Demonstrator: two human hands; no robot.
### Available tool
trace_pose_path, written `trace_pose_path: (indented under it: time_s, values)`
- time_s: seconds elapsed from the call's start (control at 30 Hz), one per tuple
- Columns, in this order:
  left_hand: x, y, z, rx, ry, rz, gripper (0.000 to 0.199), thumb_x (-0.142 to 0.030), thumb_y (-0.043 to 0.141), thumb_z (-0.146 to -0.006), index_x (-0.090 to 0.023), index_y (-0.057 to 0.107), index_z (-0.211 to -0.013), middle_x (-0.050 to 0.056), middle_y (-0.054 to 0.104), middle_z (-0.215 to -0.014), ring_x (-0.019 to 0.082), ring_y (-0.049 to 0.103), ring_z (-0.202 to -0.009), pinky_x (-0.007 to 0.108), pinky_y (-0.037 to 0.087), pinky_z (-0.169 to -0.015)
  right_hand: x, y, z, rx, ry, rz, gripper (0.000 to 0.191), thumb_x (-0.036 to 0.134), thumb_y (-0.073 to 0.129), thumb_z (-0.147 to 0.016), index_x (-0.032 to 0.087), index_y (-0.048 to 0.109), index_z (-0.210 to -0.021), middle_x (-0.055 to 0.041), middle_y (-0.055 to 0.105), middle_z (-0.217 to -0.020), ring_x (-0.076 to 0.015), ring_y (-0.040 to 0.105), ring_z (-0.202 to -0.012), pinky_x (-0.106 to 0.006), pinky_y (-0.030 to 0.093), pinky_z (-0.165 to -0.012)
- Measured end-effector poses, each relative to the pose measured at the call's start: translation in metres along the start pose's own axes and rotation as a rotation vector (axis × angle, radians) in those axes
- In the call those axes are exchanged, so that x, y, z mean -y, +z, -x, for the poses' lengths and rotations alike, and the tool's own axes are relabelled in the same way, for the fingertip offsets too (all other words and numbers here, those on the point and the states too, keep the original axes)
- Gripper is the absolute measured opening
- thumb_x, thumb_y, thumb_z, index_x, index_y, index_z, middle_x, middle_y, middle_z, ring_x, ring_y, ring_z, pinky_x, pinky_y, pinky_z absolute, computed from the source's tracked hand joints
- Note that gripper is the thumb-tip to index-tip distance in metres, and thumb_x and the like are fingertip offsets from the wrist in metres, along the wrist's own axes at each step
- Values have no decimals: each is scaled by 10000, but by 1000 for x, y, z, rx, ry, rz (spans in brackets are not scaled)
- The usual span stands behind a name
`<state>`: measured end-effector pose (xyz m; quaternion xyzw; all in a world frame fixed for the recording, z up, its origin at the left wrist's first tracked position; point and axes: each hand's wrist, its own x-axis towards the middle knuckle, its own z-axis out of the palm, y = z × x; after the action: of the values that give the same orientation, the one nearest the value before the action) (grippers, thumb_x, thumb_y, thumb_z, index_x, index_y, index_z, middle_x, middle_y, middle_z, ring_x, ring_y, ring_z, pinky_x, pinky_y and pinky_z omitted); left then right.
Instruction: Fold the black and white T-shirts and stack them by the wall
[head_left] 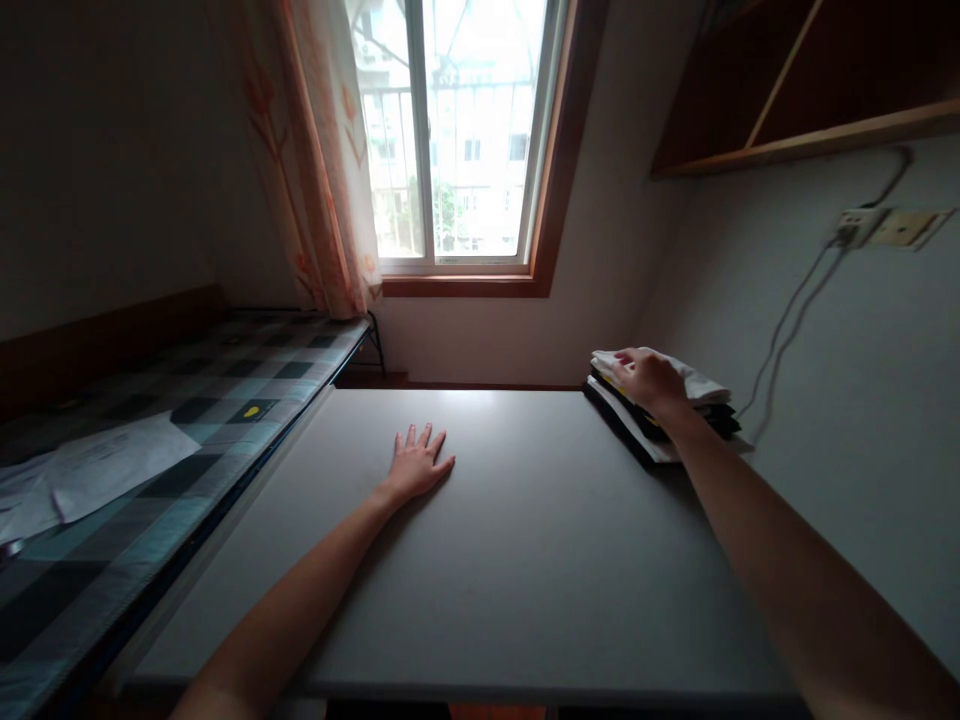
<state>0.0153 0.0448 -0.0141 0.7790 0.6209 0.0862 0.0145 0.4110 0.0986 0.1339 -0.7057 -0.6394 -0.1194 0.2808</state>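
My left hand (420, 465) lies flat on the white tabletop (510, 580), its fingers spread and nothing in them. At the table's right far corner is a stack of folded clothes in white and black layers (645, 425), with a little yellow showing. My right hand (651, 380) is on top of this stack, fingers bent around the left edge of the uppermost white folded garment (697, 380). Part of that grip is hidden behind the hand.
Left of the table stands a bed with a checked mattress (247, 400), with white papers (112, 465) on it. A curtain (315, 180) hangs beside the window (472, 150). From the right wall's socket (859, 225) a cable runs down behind the stack. A wooden shelf (817, 130) juts out above.
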Motion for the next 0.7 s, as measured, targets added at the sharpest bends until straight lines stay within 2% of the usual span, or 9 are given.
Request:
trace_pose_path:
  time_s: [0.1, 0.2, 0.3, 0.4, 0.5, 0.57, 0.63, 0.7]
  values:
    - [0, 1, 0, 2, -2, 0, 692, -651, 313, -899, -283, 372, -1482, 101, 285, -1578, 410, 214, -1437, 599, 128, -1136, -26, 2, -8, -14, 160, 105, 381, 278, 564, -850, 92, 658, -1168, -221, 635, -1161, -293, 604, -1007, -372, 432, -846]
    - [0, 1, 0, 2, -4, 4, 694, -651, 321, -897, -282, 372, -1482, 98, 283, -1579, 409, 210, -1439, 601, 128, -1137, -42, 12, -6, 34, 290, 166, 411, 344, 568, -853, 54, 671, -1124, -253, 623, -1119, -311, 594, -1014, -387, 432, -840]
    - [-1, 0, 0, -3, -8, 10, 690, -647, 325, -897, -281, 379, -1479, 101, 286, -1577, 412, 211, -1437, 606, 129, -1135, -51, 20, -3, 32, 294, 157, 379, 401, 588, -824, 88, 725, -990, -225, 643, -1021, -304, 610, -945, -393, 454, -792]
    - [-2, -1, 0, -1, -12, 20, 685, -647, 335, -894, -289, 385, -1475, 95, 295, -1574, 406, 216, -1437, 601, 129, -1137, -55, 23, -4, -17, 272, 138, 276, 341, 608, -769, 120, 749, -854, -187, 669, -895, -290, 634, -834, -395, 479, -729]
    - [-2, -2, 0, -5, -14, 26, 678, -642, 345, -894, -289, 392, -1471, 96, 303, -1571, 403, 219, -1437, 602, 129, -1136, -48, 18, -6, -36, 290, 111, 221, 261, 575, -744, 126, 749, -771, -189, 692, -846, -312, 655, -841, -415, 500, -730]
    - [-2, -1, 0, -12, -9, 28, 675, -636, 348, -895, -281, 400, -1467, 103, 307, -1568, 408, 222, -1434, 609, 132, -1133, -34, 13, -7, -68, 296, 6, 201, 243, 584, -721, 128, 745, -756, -191, 706, -863, -329, 660, -900, -425, 506, -770]
    - [-1, 0, 0, -18, -3, 31, 670, -629, 356, -896, -272, 410, -1461, 111, 309, -1566, 413, 222, -1433, 613, 134, -1131, -13, 8, -8, -103, 264, -228, 175, 248, 618, -686, 131, 737, -740, -166, 715, -844, -317, 659, -929, -408, 508, -807]
    - [0, 0, 0, -19, -6, 45, 650, -618, 379, -895, -272, 435, -1442, 114, 325, -1558, 411, 215, -1435, 622, 128, -1131, 13, 5, -8, -110, 240, -592, 175, 288, 651, -661, 143, 721, -730, -113, 716, -777, -271, 666, -871, -371, 523, -783]
